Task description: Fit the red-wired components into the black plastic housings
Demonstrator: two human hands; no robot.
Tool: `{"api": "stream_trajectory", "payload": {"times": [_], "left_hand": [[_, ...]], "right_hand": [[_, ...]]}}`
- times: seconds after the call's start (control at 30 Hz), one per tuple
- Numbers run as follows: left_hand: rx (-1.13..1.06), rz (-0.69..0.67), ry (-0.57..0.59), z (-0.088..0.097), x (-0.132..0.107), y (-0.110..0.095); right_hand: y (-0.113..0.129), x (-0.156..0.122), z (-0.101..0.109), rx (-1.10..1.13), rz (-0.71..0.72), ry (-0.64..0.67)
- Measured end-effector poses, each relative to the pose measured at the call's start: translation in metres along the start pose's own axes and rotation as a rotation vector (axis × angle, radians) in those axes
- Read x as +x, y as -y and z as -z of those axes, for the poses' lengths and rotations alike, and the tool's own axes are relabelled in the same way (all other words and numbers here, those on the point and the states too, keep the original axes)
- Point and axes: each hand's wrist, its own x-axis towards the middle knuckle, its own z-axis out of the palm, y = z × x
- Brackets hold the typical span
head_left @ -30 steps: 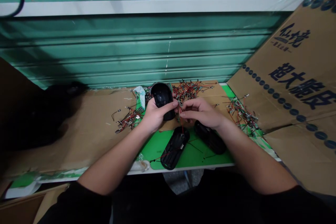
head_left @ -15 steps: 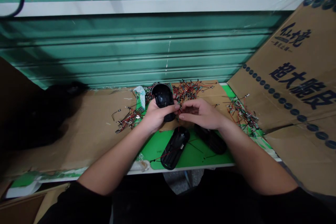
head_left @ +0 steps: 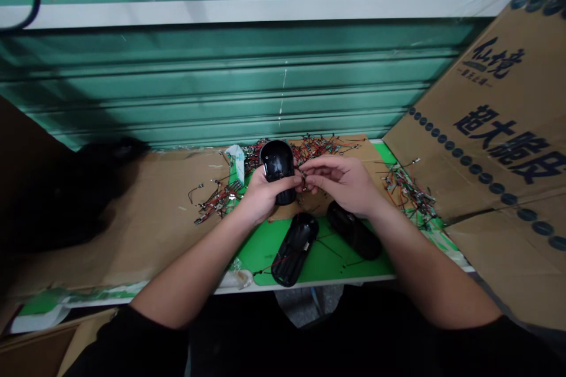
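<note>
My left hand is closed around a glossy black plastic shell, an elongated rounded housing held with its hollow side up. Against its right edge my right hand pinches, its fingertips meeting my left thumb tip. What lies between those fingertips is small, perhaps a wire end, and I cannot make it out. Below my hands, a second black shell with a thin red wire lies on the green mat. Another black shell rests under my right wrist.
Red and black wires with small connectors lie in piles at the back, at the left and at the right. A printed cardboard box stands on the right. Flat cardboard covers the left side; dark material sits beyond.
My right hand has moved left and its fingers have closed to a pinch at the shell's edge. My left hand and the shell have shifted slightly right.
</note>
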Motion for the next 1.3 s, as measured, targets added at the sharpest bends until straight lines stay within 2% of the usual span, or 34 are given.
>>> {"api": "stream_trajectory", "payload": {"times": [0.17,0.23,0.43,0.57,0.67,0.8,1.0,1.13,1.3], "left_hand": [[0.034,0.021,-0.139,0.003,0.004,0.003],[0.096,-0.002,-0.148,0.003,0.006,0.008],[0.129,-0.058,0.019,-0.003,0.005,0.015],[0.178,-0.096,0.003,-0.006,0.002,0.012],[0.186,-0.101,0.001,-0.003,0.0,0.015],[0.197,-0.124,0.002,-0.002,-0.001,0.017],[0.189,-0.153,0.036,-0.004,-0.001,0.016],[0.199,-0.206,0.049,-0.002,-0.001,0.022],[0.198,-0.21,0.068,0.0,-0.001,0.027]], "right_hand": [[0.011,-0.001,0.003,0.037,-0.058,0.029],[0.012,-0.001,0.003,0.037,-0.074,0.021],[-0.004,0.002,-0.003,-0.043,-0.011,-0.143],[-0.012,0.002,-0.008,-0.169,0.069,-0.225],[-0.012,0.0,-0.01,-0.329,0.191,-0.262],[-0.01,-0.001,-0.011,-0.46,0.243,-0.26],[-0.008,0.0,-0.01,-0.502,0.272,-0.255],[-0.009,0.0,-0.009,-0.544,0.28,-0.246],[-0.01,-0.001,-0.009,-0.549,0.278,-0.253]]}}
